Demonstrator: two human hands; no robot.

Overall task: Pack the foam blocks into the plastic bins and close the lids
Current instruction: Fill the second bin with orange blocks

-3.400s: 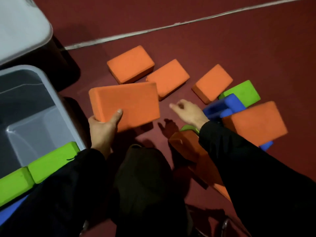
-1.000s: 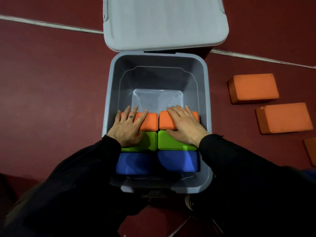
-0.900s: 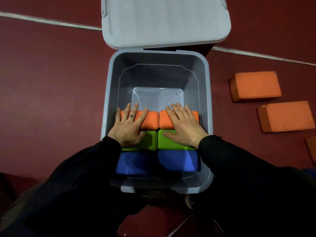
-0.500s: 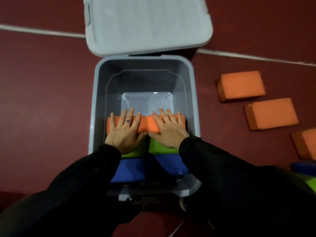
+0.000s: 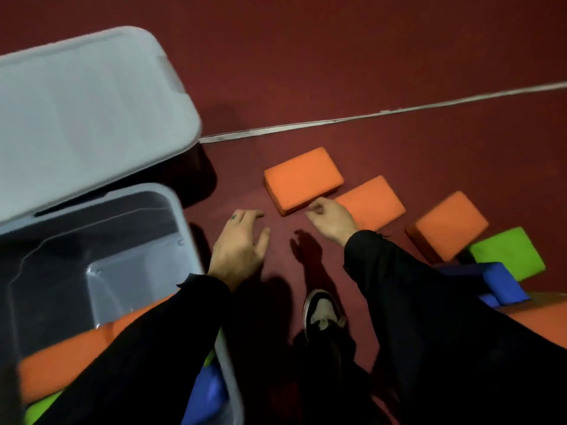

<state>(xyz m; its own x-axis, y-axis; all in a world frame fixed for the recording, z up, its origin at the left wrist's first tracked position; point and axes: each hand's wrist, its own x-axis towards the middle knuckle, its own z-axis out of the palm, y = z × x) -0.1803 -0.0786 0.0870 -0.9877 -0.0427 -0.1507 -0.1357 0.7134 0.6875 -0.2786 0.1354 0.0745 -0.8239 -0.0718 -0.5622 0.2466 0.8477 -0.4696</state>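
Two hands empty over floor: left hand spread, right hand loosely curled, reaching nearest orange foam block at 12 o'clock. Open bin at 9 o'clock. Step: fetch more blocks; next, grasp block.

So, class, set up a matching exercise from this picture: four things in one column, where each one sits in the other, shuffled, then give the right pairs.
Things
1. bin lid
2. green block
3. shoe
4. right hand

Places
A. low on the floor, between the two sleeves
B. far right, next to a blue block
C. upper left, beyond the open bin
D. over the near edge of two orange blocks

Pairs: 1-C, 2-B, 3-A, 4-D
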